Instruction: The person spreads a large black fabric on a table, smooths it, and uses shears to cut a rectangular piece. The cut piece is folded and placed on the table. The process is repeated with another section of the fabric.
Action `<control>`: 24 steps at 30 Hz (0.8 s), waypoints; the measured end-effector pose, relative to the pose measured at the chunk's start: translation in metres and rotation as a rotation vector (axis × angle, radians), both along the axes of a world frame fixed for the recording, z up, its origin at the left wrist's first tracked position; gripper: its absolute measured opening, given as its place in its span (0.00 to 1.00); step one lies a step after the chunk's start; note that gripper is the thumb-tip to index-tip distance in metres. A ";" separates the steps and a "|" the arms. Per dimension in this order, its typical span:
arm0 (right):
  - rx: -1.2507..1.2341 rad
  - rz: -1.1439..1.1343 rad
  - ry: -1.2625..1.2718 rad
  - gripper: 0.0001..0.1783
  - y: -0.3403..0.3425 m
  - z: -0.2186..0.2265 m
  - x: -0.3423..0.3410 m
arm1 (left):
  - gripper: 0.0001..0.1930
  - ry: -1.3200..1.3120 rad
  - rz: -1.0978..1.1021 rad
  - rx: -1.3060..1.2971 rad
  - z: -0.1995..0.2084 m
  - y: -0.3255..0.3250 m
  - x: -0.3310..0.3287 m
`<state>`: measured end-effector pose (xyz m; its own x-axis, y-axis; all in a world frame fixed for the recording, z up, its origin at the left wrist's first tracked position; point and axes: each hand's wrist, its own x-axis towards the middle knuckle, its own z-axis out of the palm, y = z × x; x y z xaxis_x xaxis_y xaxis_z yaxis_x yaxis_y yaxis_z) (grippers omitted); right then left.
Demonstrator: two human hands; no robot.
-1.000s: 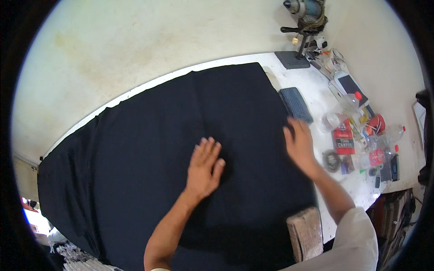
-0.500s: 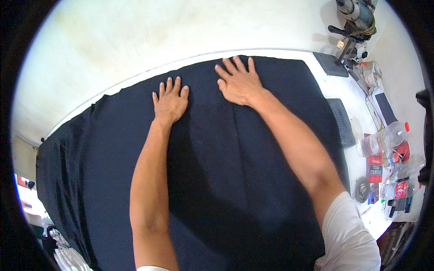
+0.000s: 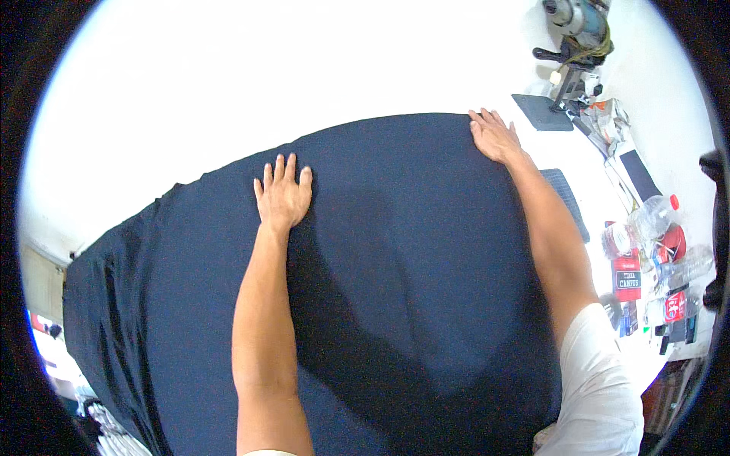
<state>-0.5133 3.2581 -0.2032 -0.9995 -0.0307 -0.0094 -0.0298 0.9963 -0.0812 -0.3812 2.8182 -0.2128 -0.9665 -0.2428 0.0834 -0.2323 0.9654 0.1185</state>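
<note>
A large dark navy cloth (image 3: 365, 243) is spread over a white table (image 3: 589, 182) and falls into folds along its left side. My left hand (image 3: 282, 196) rests flat on the cloth near its far edge, fingers spread. At the cloth's far right corner lies my right hand (image 3: 496, 137), palm down with the fingers extended over the edge. Neither hand grips anything.
A drill on a stand (image 3: 582, 30) is at the far right, on a dark base plate (image 3: 544, 112). A dark gridded mat (image 3: 566, 201), clear plastic bottles (image 3: 654, 216) and a red box (image 3: 627, 280) lie along the right side. A pale wall (image 3: 266, 68) rises behind.
My right hand has slid right to the cloth's far corner. My left hand has barely shifted. The crease in the middle of the cloth looks smoother.
</note>
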 end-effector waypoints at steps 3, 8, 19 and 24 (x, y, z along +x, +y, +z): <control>0.026 0.023 0.190 0.33 0.008 0.021 0.035 | 0.37 -0.023 0.024 -0.003 0.022 0.022 0.006; -0.076 0.550 0.088 0.32 0.021 0.011 0.138 | 0.30 0.357 -0.505 -0.155 0.040 0.169 0.086; -0.079 -0.446 -0.201 0.66 0.190 -0.039 0.171 | 0.36 -0.061 -0.962 0.277 0.027 0.452 0.235; -1.131 -0.413 -0.140 0.58 0.203 0.005 0.133 | 0.36 -0.123 -0.946 0.215 0.028 0.455 0.235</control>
<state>-0.3803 3.4606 -0.1979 -0.9285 0.2295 -0.2919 0.3519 0.2926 -0.8891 -0.1465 3.2728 -0.1847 -0.7692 0.6389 0.0135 0.6043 0.7203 0.3407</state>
